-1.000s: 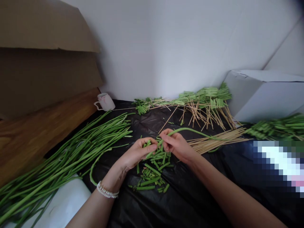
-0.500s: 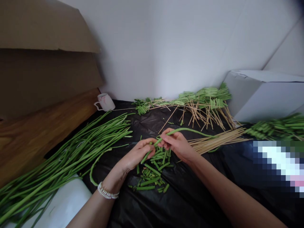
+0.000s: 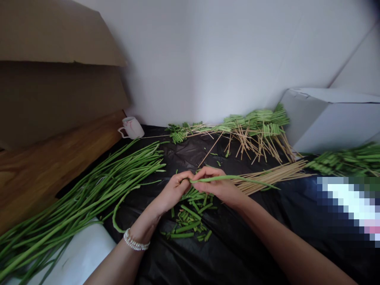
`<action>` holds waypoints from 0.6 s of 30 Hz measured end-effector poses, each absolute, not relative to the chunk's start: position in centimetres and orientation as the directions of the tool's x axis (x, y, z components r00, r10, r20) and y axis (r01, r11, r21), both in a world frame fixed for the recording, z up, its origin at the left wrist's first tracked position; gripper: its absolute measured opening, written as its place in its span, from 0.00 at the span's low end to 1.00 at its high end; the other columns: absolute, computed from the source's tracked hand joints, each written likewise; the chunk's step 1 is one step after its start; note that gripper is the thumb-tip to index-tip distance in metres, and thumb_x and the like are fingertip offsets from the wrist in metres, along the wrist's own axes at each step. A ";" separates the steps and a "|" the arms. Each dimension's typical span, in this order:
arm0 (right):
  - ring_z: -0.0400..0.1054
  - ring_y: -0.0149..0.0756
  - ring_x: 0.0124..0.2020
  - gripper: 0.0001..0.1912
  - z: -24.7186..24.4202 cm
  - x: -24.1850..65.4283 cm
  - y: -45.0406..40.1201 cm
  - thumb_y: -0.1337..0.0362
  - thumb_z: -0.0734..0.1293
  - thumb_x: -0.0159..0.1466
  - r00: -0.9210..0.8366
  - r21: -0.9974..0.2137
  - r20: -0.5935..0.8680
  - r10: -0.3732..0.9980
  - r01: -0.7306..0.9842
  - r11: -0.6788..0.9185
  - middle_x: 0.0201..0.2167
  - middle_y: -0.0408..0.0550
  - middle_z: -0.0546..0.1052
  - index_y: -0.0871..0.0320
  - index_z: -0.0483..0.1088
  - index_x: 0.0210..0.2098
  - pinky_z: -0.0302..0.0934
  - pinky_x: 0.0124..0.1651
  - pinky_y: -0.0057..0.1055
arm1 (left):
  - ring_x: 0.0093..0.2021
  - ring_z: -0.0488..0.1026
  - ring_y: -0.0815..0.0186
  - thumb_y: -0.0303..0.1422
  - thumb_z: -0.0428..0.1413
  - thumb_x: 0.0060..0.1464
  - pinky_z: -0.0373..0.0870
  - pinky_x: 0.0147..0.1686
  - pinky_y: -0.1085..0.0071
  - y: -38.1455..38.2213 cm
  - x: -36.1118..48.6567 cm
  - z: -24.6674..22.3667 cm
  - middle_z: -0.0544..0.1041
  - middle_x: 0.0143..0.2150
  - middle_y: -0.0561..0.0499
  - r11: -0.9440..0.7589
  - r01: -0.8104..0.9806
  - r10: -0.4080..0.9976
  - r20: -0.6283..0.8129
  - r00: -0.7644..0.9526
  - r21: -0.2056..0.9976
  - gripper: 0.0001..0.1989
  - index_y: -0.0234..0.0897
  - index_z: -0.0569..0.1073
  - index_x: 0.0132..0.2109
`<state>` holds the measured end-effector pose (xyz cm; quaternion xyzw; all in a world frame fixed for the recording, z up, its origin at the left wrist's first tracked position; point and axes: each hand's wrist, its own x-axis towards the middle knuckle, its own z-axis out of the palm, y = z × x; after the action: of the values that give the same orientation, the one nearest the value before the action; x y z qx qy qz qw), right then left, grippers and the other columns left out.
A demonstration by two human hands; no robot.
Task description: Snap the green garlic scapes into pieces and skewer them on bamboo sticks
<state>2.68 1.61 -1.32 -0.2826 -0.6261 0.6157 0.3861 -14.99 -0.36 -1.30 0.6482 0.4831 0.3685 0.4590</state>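
A long green stem (image 3: 237, 177) runs from between my fingertips out to the right, over the near ends of a bundle of thin wooden sticks (image 3: 267, 178). My right hand (image 3: 215, 184) pinches it near its left end. My left hand (image 3: 175, 190) has its fingers closed on that same end, touching my right fingertips. Just below both hands lies a pile of short cut green pieces (image 3: 190, 221) on black plastic sheeting (image 3: 231, 245). Many long green stems (image 3: 124, 170) are heaped to the left.
A white mug (image 3: 132, 128) stands at the back left, beside a large cardboard box (image 3: 59, 87). Along the wall lie skewered green pieces (image 3: 258, 118). A white box (image 3: 329, 114) stands at the right, with more green pieces (image 3: 347, 160) before it.
My hands have drawn together around the stem's left end. The stem has swung lower and straighter, its far end now pointing down to the right. A few small green bits lie newly visible behind my hands.
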 end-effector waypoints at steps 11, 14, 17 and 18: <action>0.62 0.25 0.21 0.16 -2.1 2.4 2.7 0.53 0.74 0.53 -0.420 -0.881 -0.023 0.907 -0.420 -0.217 0.21 0.40 0.73 0.58 0.73 0.30 0.51 0.23 0.24 | 0.18 0.43 0.75 0.30 0.52 0.55 0.41 0.18 0.78 -1.0 -15.3 -0.7 0.52 0.18 0.62 0.211 -0.240 0.917 -0.107 0.385 0.948 0.11 0.39 0.69 0.46; 0.60 0.25 0.19 0.20 -2.3 2.1 2.7 0.49 0.76 0.50 -0.436 -0.843 -0.083 0.896 -0.449 -0.297 0.17 0.39 0.69 0.59 0.70 0.26 0.50 0.23 0.24 | 0.17 0.43 0.76 0.28 0.52 0.54 0.41 0.18 0.78 -1.7 -15.6 0.0 0.52 0.17 0.62 0.307 -0.253 0.842 -0.138 0.522 0.918 0.17 0.39 0.70 0.51; 0.58 0.24 0.18 0.23 -2.7 2.3 3.3 0.46 0.75 0.50 -0.367 -0.828 -0.090 0.926 -0.488 -0.274 0.15 0.37 0.67 0.58 0.66 0.22 0.50 0.22 0.25 | 0.17 0.45 0.75 0.26 0.52 0.53 0.44 0.19 0.77 -2.2 -15.9 0.5 0.52 0.17 0.62 0.327 -0.237 0.792 -0.128 0.597 0.915 0.26 0.38 0.67 0.60; 0.57 0.24 0.17 0.24 -2.8 2.6 3.6 0.46 0.75 0.50 -0.327 -0.823 -0.092 0.941 -0.507 -0.256 0.15 0.37 0.66 0.58 0.65 0.21 0.49 0.22 0.25 | 0.17 0.45 0.75 0.26 0.52 0.54 0.44 0.19 0.77 -2.2 -16.0 0.6 0.53 0.17 0.62 0.330 -0.237 0.784 -0.125 0.609 0.914 0.28 0.39 0.64 0.63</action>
<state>2.60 3.65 -2.77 -0.3037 -0.3571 0.7320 0.4944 -15.97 -2.22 0.58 0.4723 0.2892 0.3348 0.7623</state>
